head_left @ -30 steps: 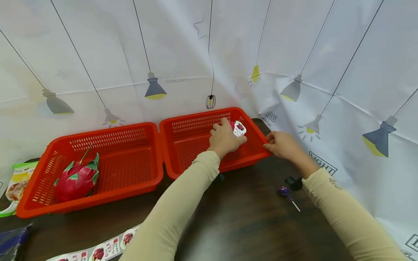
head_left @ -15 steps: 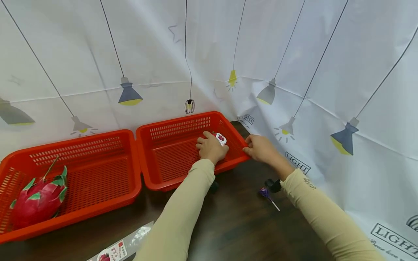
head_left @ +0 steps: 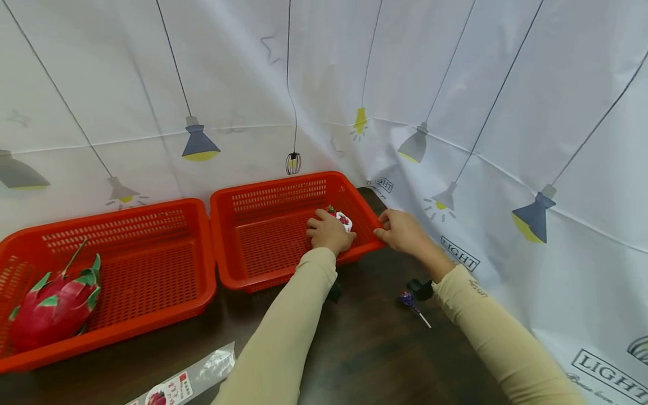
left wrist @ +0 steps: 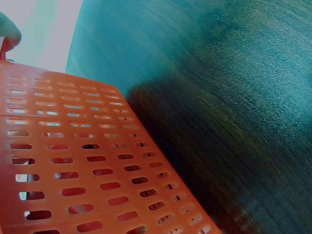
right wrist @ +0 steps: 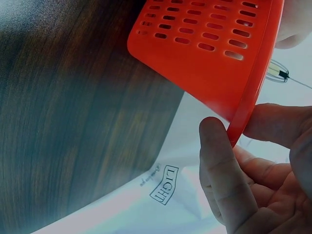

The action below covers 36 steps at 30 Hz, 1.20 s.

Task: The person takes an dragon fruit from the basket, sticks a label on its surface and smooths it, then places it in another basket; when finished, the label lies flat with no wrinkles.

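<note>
In the head view, my left hand is inside the right-hand red basket, its fingers bent round a dragon fruit near the basket's right end. Most of this fruit is hidden by the hand; a white label with a fruit picture shows on it. My right hand grips the basket's right rim. In the right wrist view, the thumb and fingers of that hand pinch the rim from both sides. The left wrist view shows mainly the basket's slotted wall; the left hand's grip is out of sight there.
Beside it stands a second red basket with a larger dragon fruit. A strip of printed labels lies in front. A lollipop lies near my right wrist on the dark table. A printed white sheet hangs behind.
The head view has swung right, so the baskets appear further left. My left hand has lowered the dragon fruit deeper into the right-hand basket. My right hand keeps holding the rim.
</note>
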{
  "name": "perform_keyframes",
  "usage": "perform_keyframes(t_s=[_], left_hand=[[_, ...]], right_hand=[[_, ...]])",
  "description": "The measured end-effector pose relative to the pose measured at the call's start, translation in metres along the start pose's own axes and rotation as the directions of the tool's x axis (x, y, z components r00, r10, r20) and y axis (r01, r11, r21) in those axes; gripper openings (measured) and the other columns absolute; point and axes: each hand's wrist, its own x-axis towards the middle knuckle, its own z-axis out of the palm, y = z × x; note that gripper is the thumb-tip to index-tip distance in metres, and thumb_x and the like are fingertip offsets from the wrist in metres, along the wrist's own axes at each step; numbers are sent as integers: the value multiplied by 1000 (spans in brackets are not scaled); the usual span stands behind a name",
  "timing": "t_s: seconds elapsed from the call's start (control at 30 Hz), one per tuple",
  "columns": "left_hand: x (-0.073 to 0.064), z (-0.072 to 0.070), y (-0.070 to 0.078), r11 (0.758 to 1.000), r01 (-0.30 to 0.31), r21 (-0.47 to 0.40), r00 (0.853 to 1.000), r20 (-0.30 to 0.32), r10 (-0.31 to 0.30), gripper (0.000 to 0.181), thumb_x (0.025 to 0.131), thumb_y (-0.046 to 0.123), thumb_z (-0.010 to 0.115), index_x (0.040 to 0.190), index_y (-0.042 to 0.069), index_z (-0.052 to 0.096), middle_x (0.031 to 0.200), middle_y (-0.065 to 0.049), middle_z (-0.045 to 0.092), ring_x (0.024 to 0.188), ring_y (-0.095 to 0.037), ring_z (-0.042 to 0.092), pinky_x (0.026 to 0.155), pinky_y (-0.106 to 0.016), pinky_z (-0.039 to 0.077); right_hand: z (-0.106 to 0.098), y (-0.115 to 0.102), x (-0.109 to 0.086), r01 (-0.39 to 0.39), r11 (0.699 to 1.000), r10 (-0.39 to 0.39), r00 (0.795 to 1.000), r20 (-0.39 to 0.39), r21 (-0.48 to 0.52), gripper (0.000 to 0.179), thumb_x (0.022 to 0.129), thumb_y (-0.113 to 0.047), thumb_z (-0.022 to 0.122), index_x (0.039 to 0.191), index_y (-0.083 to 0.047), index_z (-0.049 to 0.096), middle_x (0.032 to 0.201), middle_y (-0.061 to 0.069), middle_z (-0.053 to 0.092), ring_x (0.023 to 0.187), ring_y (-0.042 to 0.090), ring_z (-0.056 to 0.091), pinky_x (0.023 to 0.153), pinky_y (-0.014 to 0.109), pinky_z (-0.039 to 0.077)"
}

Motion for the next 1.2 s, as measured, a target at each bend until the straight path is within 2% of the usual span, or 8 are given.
perform_keyframes(t_s=[0.23, 0.5, 0.67, 0.77, 0.9, 0.97, 1.07, 1.2], left_hand=[[4, -4, -4, 1000, 22, -13, 999, -37, -22, 99, 85, 41, 80, 153, 1, 19, 147, -31, 37, 128, -49, 47, 105, -50, 52], [5, -43, -25, 997, 56, 48, 997, -56, -53, 104, 82, 49, 80, 155, 3, 21, 148, -27, 40, 131, -44, 48, 112, -51, 46], [-26, -74, -28, 975, -139, 171, 989, -33, 147, 96, 87, 54, 74, 155, 6, 26, 153, -20, 36, 136, -36, 42, 107, -48, 50], [-67, -89, -39, 913, -343, 220, 930, -59, 363, 84, 91, 51, 69, 153, 7, 32, 158, -17, 33, 143, -33, 35, 101, -46, 55], [-144, -119, -77, 796, -536, 283, 809, -98, 579, 77, 96, 47, 65, 155, 6, 37, 162, -15, 35, 152, -36, 29, 108, -51, 50], [-177, -139, -105, 769, -559, 312, 777, -129, 617, 77, 97, 47, 64, 156, 4, 38, 161, -16, 38, 153, -38, 29, 113, -55, 44], [-199, -181, -159, 819, -477, 321, 797, -235, 556, 75, 97, 42, 65, 154, 0, 40, 158, -21, 42, 150, -41, 33, 116, -60, 38], [-189, -243, -243, 916, -264, 301, 834, -406, 374, 65, 98, 32, 64, 144, -9, 45, 141, -32, 51, 130, -51, 46, 105, -68, 42]], right_hand=[[0, -6, 8, 14, 1000, -14, 1000, 17, -9, 38, 96, -17, 65, 121, 11, 63, 110, 26, 72, 97, 36, 69, 89, 49, 57], [11, -19, 38, 110, 993, -112, 992, 56, 35, 40, 96, -18, 65, 123, 11, 61, 112, 27, 71, 98, 36, 69, 86, 48, 58], [-3, -4, 39, 156, 987, -157, 987, 45, 29, 42, 96, -21, 66, 122, 12, 60, 108, 28, 71, 94, 36, 69, 81, 46, 56], [-13, 13, 36, 151, 988, -152, 987, 55, 13, 44, 96, -22, 67, 120, 13, 59, 106, 29, 72, 90, 36, 68, 74, 39, 53], [-23, 31, 32, 137, 991, -136, 988, 80, -6, 46, 95, -22, 67, 120, 16, 57, 103, 32, 71, 83, 33, 67, 65, 31, 49], [-29, 41, 25, 124, 992, -122, 989, 85, -19, 47, 96, -22, 67, 120, 17, 56, 103, 34, 70, 81, 32, 67, 63, 30, 48], [-40, 53, 17, 114, 992, -109, 990, 89, -51, 50, 96, -23, 66, 120, 19, 54, 104, 35, 69, 78, 30, 66, 61, 29, 47], [-55, 68, 10, 98, 992, -90, 991, 95, -84, 52, 97, -24, 65, 121, 20, 51, 102, 36, 68, 74, 27, 63, 59, 30, 47]])
